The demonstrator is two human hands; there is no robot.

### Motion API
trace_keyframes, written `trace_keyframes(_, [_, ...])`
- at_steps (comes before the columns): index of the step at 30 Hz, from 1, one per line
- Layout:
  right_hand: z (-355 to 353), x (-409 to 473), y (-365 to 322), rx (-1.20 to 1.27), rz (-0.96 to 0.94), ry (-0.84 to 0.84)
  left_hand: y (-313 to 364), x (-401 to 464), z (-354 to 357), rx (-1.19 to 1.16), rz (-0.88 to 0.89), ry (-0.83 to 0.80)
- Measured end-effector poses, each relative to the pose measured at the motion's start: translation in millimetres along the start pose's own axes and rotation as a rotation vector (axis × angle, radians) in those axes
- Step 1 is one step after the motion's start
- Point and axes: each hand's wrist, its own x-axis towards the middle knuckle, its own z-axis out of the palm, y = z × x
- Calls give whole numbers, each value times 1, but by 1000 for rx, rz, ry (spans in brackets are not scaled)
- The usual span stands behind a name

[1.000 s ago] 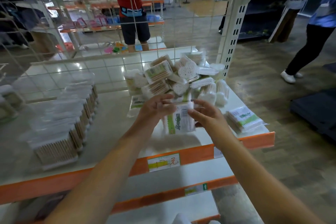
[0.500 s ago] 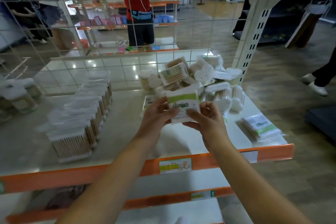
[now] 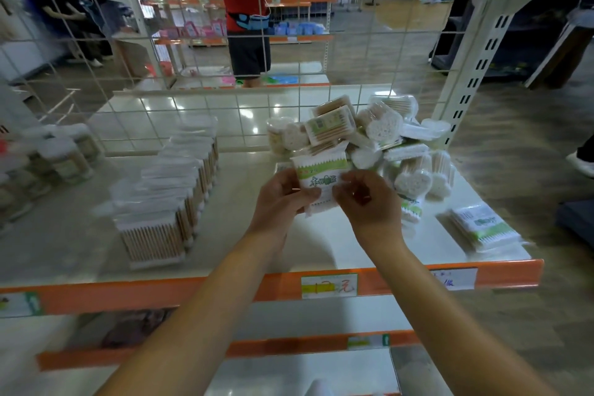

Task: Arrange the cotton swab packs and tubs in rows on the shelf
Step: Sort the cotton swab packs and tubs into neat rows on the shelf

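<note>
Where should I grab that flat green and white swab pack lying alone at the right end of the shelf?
Pinch the flat swab pack across its short sides from above. It lies flat near the shelf's front right corner, apart from the pile, so nothing seems to block a top approach.

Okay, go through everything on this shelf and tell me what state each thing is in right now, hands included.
Swab pack: lifted off the shelf, held upright by both hands.
Left hand: grips the pack's left edge.
Right hand: pinches the pack's right side.
Loose pile: jumbled, unsorted.
Row of packs: lined up, standing on edge.
Tubs: upright, lids on.
Flat pack: lying alone by the shelf's right edge.
</note>
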Motion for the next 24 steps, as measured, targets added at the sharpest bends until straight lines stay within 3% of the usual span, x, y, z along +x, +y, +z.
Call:
trace_keyframes(4, [13,-2,-8,-165,-107,-67,6,-3,-7,167,80,37])
trace_keyframes(8, [28,-4,-28,-133,-94,-112,14,-6,-18,439,253,73])
trace_keyframes(16, [48,5,-71,-110,-53,-222,39,-9,-58,797,555,-63])
trace_keyframes(24, [81,39,-69,-103,-69,-338,58,15,-114,1038,608,-134])
